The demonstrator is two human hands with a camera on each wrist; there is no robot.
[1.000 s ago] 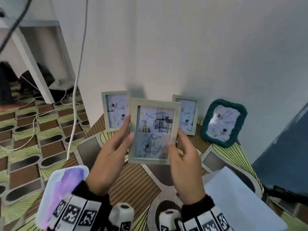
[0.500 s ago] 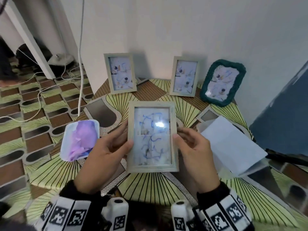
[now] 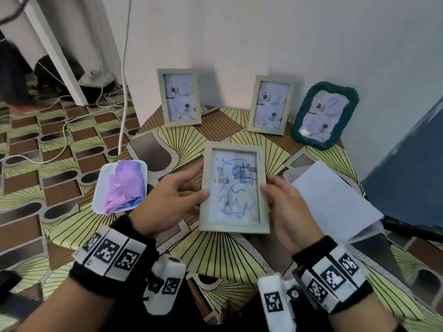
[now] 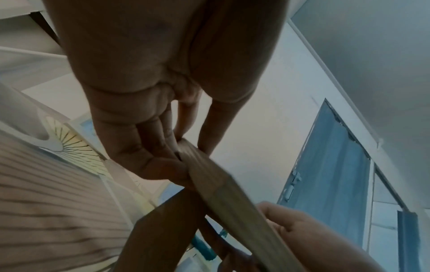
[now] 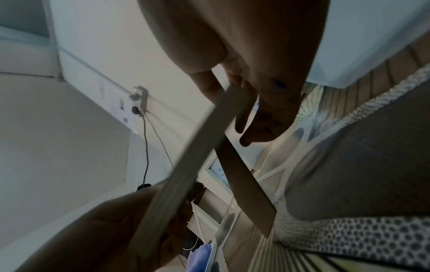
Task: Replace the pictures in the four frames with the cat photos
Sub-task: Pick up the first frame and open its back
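I hold a pale wooden frame face up over the patterned table; its picture carries blue scribbles. My left hand grips its left edge, thumb on the front and fingers behind. My right hand grips the right edge the same way. The left wrist view shows the frame's edge pinched between my fingers. In the right wrist view the frame crosses the picture with its brown back stand folded out. Two wooden frames and a green fuzzy frame lean on the wall.
A white tray with purple and blue material lies at the table's left. White sheets in a clear sleeve lie at the right. Cables run along the floor and wall at the left. A blue panel stands at the right.
The frame has come down from in front of the wall to lower and nearer me, tilted flatter. Both hands keep their hold. The view has tipped down toward the table.
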